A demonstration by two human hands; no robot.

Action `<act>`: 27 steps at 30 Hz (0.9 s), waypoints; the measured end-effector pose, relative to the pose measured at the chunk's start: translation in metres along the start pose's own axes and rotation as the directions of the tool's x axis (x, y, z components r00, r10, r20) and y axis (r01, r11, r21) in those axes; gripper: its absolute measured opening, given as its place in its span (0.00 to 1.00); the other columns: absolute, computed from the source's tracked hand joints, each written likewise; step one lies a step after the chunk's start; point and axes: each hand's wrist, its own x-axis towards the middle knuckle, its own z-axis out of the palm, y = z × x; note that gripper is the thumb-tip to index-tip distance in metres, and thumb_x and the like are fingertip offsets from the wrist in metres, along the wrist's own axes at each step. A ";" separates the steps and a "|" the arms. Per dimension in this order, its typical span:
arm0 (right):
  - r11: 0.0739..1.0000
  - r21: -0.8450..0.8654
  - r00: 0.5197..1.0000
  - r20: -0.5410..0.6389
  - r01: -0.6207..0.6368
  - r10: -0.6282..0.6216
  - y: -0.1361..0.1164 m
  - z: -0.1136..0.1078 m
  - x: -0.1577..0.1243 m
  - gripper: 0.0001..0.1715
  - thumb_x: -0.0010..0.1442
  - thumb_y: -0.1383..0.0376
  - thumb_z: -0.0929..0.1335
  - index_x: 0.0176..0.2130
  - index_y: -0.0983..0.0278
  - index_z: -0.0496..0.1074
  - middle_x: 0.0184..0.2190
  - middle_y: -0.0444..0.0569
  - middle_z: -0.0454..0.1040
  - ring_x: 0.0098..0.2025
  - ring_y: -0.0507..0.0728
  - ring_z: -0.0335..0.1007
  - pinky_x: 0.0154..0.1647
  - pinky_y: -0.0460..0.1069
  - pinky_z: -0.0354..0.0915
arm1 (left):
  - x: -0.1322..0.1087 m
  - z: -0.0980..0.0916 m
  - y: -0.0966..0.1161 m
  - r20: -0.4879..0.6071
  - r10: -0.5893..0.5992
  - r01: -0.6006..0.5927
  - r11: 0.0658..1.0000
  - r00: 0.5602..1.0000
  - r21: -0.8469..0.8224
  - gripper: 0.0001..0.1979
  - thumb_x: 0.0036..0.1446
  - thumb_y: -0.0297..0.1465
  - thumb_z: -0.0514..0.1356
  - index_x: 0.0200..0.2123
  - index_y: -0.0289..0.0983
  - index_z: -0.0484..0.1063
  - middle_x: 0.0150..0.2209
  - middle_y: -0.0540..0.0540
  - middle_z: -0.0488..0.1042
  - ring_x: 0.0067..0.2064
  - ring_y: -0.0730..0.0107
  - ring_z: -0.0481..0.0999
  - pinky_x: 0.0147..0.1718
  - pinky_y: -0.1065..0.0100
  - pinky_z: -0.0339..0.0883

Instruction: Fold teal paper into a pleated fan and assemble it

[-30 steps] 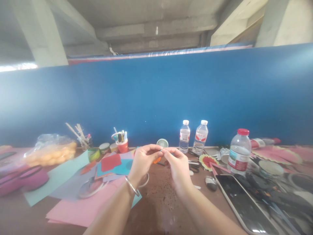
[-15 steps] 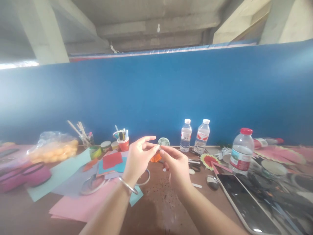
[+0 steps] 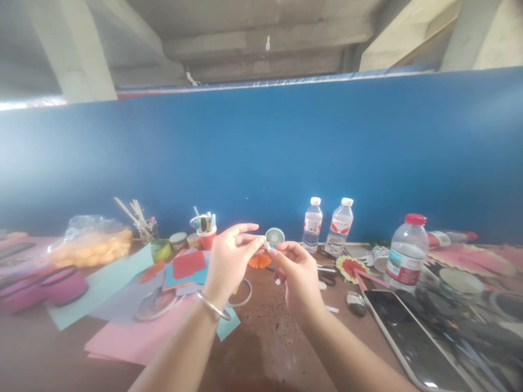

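My left hand (image 3: pixel 232 260), with a silver bangle at the wrist, pinches thumb and fingertips together near the middle of the view. Facing it, my right hand (image 3: pixel 297 271) pinches a small white piece (image 3: pixel 268 246) between thumb and index finger. The fingertips of both hands almost meet at this piece, and its shape is too small to make out. Just behind them lies an orange pleated paper fan (image 3: pixel 260 261), partly hidden by the hands. A small round pale green fan (image 3: pixel 274 236) stands behind the fingertips.
Coloured paper (image 3: pixel 126 340), a bag of orange items (image 3: pixel 92 245) and a red cup (image 3: pixel 207 238) are on the left. Two small bottles (image 3: pixel 312 226) stand at the back. A red-capped bottle (image 3: pixel 407 256), a phone (image 3: pixel 411 337) and scissors (image 3: pixel 327 279) lie right.
The hands have drawn slightly apart at the fingertips, and more of the small white piece shows between them. The view has shifted slightly.
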 end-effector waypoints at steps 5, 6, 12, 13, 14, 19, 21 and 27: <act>1.000 -0.020 1.000 -0.010 0.018 -0.018 0.001 -0.001 0.000 0.13 0.42 0.61 0.70 0.27 0.65 0.64 0.18 0.38 0.62 0.13 0.43 0.50 0.13 0.41 0.51 | -0.001 0.001 -0.001 -0.012 -0.001 0.001 1.000 1.000 -0.017 0.17 0.43 0.33 0.60 0.38 0.33 0.68 0.28 0.44 0.75 0.29 0.67 0.75 0.34 0.64 0.71; 1.000 -0.018 1.000 -0.012 0.018 -0.018 0.001 0.000 0.000 0.13 0.42 0.61 0.70 0.27 0.65 0.64 0.18 0.38 0.62 0.13 0.43 0.50 0.13 0.41 0.52 | -0.001 0.001 -0.001 -0.011 -0.001 0.001 1.000 1.000 -0.013 0.17 0.43 0.33 0.60 0.37 0.33 0.68 0.29 0.44 0.75 0.30 0.67 0.75 0.34 0.63 0.71; 0.999 -0.036 1.000 -0.016 0.027 -0.027 -0.001 0.001 -0.001 0.13 0.43 0.60 0.69 0.28 0.65 0.66 0.19 0.39 0.63 0.13 0.43 0.49 0.13 0.41 0.52 | 0.000 0.000 0.000 0.029 -0.021 0.022 0.999 0.999 -0.037 0.13 0.44 0.33 0.59 0.34 0.31 0.69 0.31 0.42 0.74 0.32 0.65 0.74 0.34 0.63 0.71; 0.998 -0.045 0.999 -0.017 0.032 -0.033 -0.002 0.001 -0.001 0.13 0.43 0.60 0.69 0.28 0.65 0.66 0.19 0.39 0.63 0.14 0.43 0.49 0.13 0.41 0.52 | 0.000 0.000 0.000 0.032 -0.024 0.025 0.999 0.999 -0.044 0.13 0.45 0.33 0.59 0.33 0.32 0.69 0.31 0.42 0.74 0.32 0.65 0.74 0.34 0.63 0.71; 0.998 -0.056 0.999 -0.019 0.034 -0.035 -0.003 0.002 -0.001 0.13 0.43 0.60 0.69 0.28 0.65 0.67 0.19 0.39 0.63 0.14 0.43 0.49 0.14 0.41 0.53 | 0.000 0.000 0.000 0.034 -0.024 0.026 0.999 0.999 -0.045 0.12 0.45 0.33 0.59 0.33 0.32 0.69 0.31 0.43 0.74 0.32 0.66 0.74 0.34 0.63 0.71; 0.990 -0.130 0.998 -0.031 0.048 -0.052 -0.008 0.002 -0.003 0.14 0.42 0.58 0.69 0.27 0.66 0.69 0.21 0.43 0.67 0.14 0.44 0.51 0.14 0.42 0.54 | -0.002 -0.001 0.005 0.064 -0.023 0.021 0.999 0.998 0.034 0.11 0.44 0.34 0.59 0.32 0.33 0.70 0.29 0.44 0.75 0.30 0.67 0.74 0.32 0.65 0.71; 0.986 -0.156 0.997 -0.030 0.059 -0.064 -0.009 0.002 -0.003 0.15 0.43 0.57 0.69 0.27 0.66 0.70 0.22 0.44 0.68 0.15 0.45 0.51 0.14 0.42 0.54 | -0.002 -0.001 0.007 0.088 -0.006 -0.001 0.997 0.996 0.078 0.10 0.44 0.33 0.59 0.31 0.34 0.70 0.29 0.44 0.75 0.30 0.68 0.74 0.31 0.67 0.70; 0.990 -0.132 0.998 -0.031 0.044 -0.048 -0.010 0.002 -0.004 0.15 0.43 0.56 0.69 0.27 0.66 0.71 0.17 0.42 0.66 0.14 0.45 0.51 0.14 0.43 0.54 | -0.001 -0.001 0.008 0.172 0.057 -0.076 0.992 0.983 0.103 0.10 0.43 0.29 0.60 0.33 0.37 0.70 0.32 0.46 0.74 0.33 0.69 0.73 0.33 0.68 0.68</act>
